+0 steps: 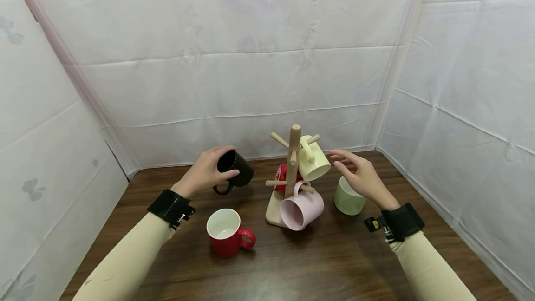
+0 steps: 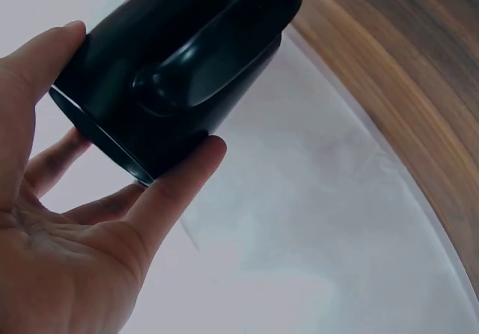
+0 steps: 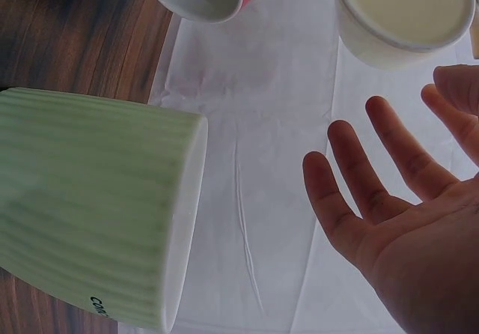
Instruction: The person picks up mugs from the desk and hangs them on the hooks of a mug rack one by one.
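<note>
My left hand grips a black mug near its rim, thumb on one side and fingers on the other. That mug tilts in the air, its handle hanging low. In the left wrist view the fingertips press the black mug close to its mouth. On the right, my right hand hovers with spread, relaxed fingers and touches nothing. It is nearest the pale yellow mug, which hangs from a wooden mug tree, and a green ribbed mug standing below. A pink mug hangs on a lower peg.
A red mug with a white inside stands upright at the front left, handle to the right. Another red mug is partly hidden behind the tree's post. White sheeting walls the back and sides of the wooden table.
</note>
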A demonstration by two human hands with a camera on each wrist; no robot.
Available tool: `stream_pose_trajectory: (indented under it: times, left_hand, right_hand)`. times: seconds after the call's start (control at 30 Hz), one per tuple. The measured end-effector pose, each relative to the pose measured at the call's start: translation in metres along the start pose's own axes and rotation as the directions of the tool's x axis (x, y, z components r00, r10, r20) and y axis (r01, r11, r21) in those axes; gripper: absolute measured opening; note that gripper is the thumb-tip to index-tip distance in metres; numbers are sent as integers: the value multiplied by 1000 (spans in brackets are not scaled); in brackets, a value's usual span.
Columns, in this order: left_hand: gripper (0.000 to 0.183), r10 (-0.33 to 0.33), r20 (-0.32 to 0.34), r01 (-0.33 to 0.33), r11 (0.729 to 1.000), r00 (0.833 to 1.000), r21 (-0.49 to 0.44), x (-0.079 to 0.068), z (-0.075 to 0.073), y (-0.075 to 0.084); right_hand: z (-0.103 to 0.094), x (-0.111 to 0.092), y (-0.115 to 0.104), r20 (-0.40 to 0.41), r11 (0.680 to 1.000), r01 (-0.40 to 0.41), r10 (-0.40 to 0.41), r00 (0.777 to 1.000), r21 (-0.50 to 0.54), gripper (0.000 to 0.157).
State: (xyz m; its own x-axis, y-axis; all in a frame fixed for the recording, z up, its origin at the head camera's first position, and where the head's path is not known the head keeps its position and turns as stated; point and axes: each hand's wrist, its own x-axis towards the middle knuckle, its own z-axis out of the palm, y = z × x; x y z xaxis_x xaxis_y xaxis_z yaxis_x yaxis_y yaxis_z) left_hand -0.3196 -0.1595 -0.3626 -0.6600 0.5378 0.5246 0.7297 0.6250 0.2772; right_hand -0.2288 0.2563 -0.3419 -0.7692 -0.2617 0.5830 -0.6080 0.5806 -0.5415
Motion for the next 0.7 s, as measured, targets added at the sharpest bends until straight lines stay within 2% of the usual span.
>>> stream_pose_trajectory:
  times: [0.2, 0.33, 0.53, 0.7]
  left_hand:
    - [60, 22, -120, -23, 1000, 992, -4, -6, -12, 6]
    - [59, 1, -176, -6, 1000, 984, -29, -10, -19, 15]
    - [60, -104, -207, 81, 990, 973, -116, -13, -32, 35]
    - [58, -139, -210, 95, 974, 968, -205, -14, -41, 52]
  right_hand:
    - [1, -2, -2, 2, 1000, -10, 10, 1000, 4, 33]
    - [3, -5, -2, -8, 1000, 8, -9, 1000, -12, 33]
    - [3, -5, -8, -61, 995, 89, -91, 994, -33, 35]
    - [3, -3, -18, -123, 979, 197, -202, 972, -54, 41]
